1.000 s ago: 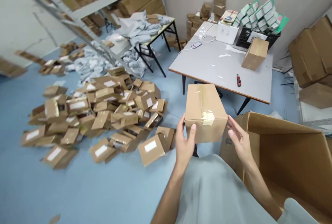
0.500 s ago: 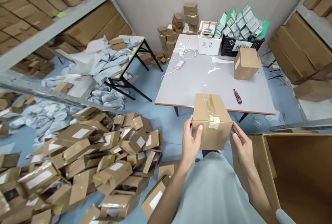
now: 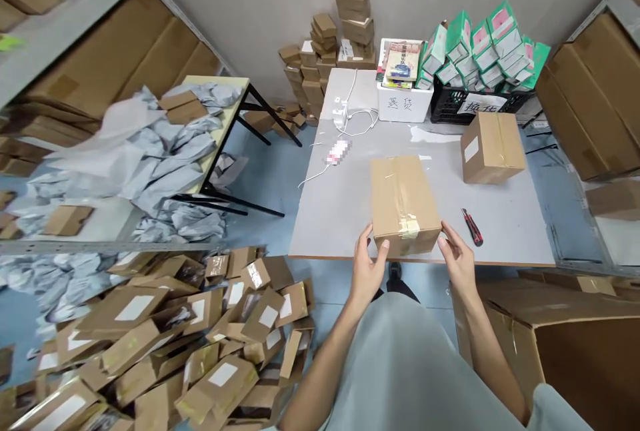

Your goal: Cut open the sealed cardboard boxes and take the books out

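Observation:
Between my two hands is a brown cardboard box (image 3: 403,194) with clear tape along its top, at the front edge of the grey table (image 3: 330,218). My left hand (image 3: 369,264) grips its near left corner, thumb on the near face. At the near right corner, my right hand (image 3: 457,261) holds it with fingers on the side. Whether the box's underside fully rests on the tabletop is hidden. To its right lies a red and black utility knife (image 3: 472,227). Farther back on the right stands a second taped cardboard box (image 3: 493,148) with a white label.
A white bin (image 3: 403,103) of books and a black crate (image 3: 450,104) of green-and-white boxes stand at the back. Opened cartons (image 3: 215,378) heap on the floor at left. A large open carton (image 3: 520,331) stands at right. Cables (image 3: 363,121) lie on the table.
I have come closer to the table. The box has moved forward with both hands, from before the table's edge to over its front part.

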The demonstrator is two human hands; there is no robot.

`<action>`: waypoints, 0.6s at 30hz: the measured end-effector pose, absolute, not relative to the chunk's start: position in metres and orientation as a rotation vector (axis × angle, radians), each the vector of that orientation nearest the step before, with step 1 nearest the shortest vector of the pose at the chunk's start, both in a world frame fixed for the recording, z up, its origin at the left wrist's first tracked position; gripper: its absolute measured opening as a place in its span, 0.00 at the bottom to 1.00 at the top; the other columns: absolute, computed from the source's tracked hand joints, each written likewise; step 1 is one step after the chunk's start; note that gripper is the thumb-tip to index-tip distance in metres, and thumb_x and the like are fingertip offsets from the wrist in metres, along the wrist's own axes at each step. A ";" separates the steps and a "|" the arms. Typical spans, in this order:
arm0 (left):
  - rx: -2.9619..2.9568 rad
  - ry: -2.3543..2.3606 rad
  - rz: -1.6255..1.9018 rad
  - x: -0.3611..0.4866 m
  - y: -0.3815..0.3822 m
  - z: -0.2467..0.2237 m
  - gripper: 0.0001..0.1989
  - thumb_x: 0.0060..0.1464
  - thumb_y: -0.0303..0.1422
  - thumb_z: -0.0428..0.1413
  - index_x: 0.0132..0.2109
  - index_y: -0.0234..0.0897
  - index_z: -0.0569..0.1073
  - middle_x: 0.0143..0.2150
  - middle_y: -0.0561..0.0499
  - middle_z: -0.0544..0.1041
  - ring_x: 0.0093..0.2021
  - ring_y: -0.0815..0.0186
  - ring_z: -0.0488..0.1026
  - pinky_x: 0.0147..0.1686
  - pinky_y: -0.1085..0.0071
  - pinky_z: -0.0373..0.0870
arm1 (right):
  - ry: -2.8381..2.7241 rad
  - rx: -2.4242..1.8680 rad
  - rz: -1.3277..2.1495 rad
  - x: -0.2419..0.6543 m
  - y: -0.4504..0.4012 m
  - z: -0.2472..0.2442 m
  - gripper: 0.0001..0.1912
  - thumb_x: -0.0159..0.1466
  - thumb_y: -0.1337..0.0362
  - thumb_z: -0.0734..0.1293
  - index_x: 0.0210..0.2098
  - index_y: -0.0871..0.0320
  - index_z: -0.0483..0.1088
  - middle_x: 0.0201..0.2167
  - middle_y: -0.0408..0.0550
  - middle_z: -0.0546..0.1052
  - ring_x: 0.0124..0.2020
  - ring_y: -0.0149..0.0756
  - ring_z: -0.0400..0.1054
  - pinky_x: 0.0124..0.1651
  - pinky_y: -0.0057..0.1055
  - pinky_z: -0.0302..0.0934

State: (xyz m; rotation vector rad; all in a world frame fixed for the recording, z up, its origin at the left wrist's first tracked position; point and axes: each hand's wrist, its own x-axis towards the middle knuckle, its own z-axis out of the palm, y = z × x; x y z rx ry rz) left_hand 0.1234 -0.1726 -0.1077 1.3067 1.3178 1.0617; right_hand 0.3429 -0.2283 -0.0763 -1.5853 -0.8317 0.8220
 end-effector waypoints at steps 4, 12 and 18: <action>1.329 1.301 0.922 0.106 -0.150 -0.146 0.29 0.74 0.46 0.59 0.75 0.42 0.68 0.78 0.37 0.71 0.79 0.51 0.68 0.78 0.46 0.65 | -0.715 -1.728 0.874 0.324 -0.207 -0.105 0.46 0.65 0.32 0.77 0.70 0.59 0.79 0.74 0.65 0.75 0.76 0.62 0.70 0.77 0.62 0.66; 1.386 1.289 0.686 0.072 -0.148 -0.203 0.36 0.69 0.51 0.60 0.74 0.37 0.66 0.77 0.30 0.67 0.81 0.40 0.64 0.78 0.37 0.63 | -0.360 -1.822 0.872 0.253 -0.201 -0.148 0.50 0.48 0.25 0.82 0.54 0.59 0.87 0.62 0.66 0.85 0.70 0.68 0.76 0.75 0.68 0.67; 1.656 0.857 0.596 0.100 -0.155 -0.175 0.29 0.75 0.44 0.54 0.77 0.44 0.65 0.79 0.34 0.66 0.83 0.44 0.61 0.80 0.36 0.60 | -0.285 -1.662 0.722 0.220 -0.218 -0.138 0.45 0.53 0.28 0.82 0.58 0.51 0.87 0.67 0.58 0.83 0.70 0.65 0.77 0.75 0.66 0.67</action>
